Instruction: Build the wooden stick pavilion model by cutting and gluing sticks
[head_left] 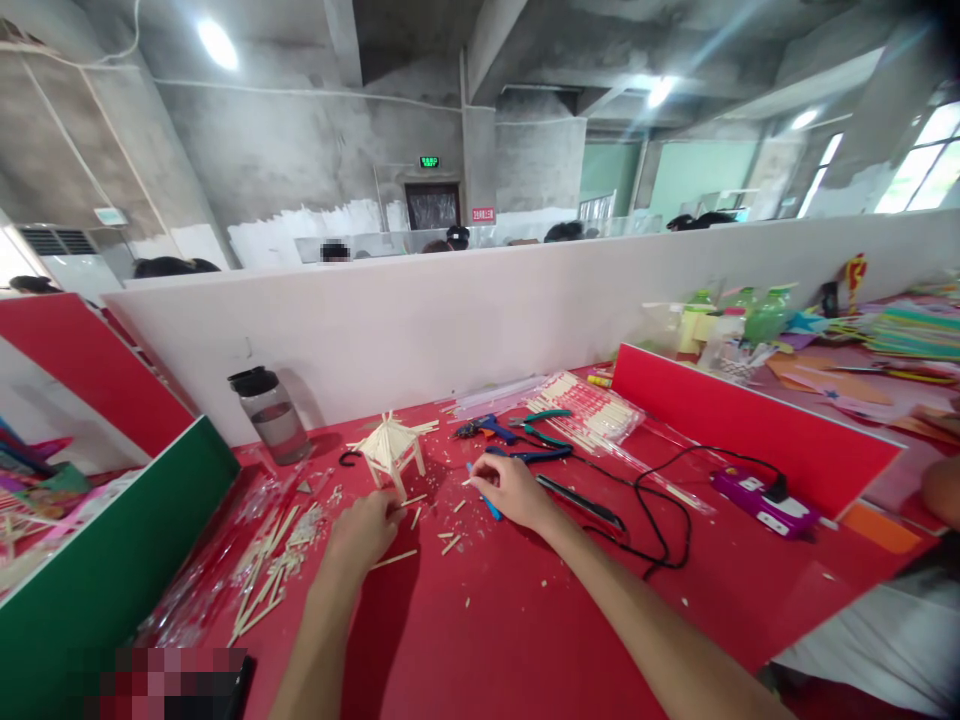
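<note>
A small pavilion model [388, 445] made of pale wooden sticks stands upright on the red table. Just in front of it is my left hand [366, 528], its fingers curled together close to a front leg; whether they grip the leg or a small stick piece is hidden. My right hand [516, 488] pinches a short pale stick piece [467, 482] between thumb and fingertips. Under that hand lies a slim blue tool [492, 508], partly covered. Short cut sticks [451, 544] and crumbs are scattered between the hands.
A glue gun [484, 428], green-handled pliers [547, 415] and a black cutter [581, 502] lie beyond and right. A black cord runs to a purple power strip [765, 500]. Loose sticks [262, 590] lie left, before a water bottle [270, 415]. Low partitions [750, 430] border the table.
</note>
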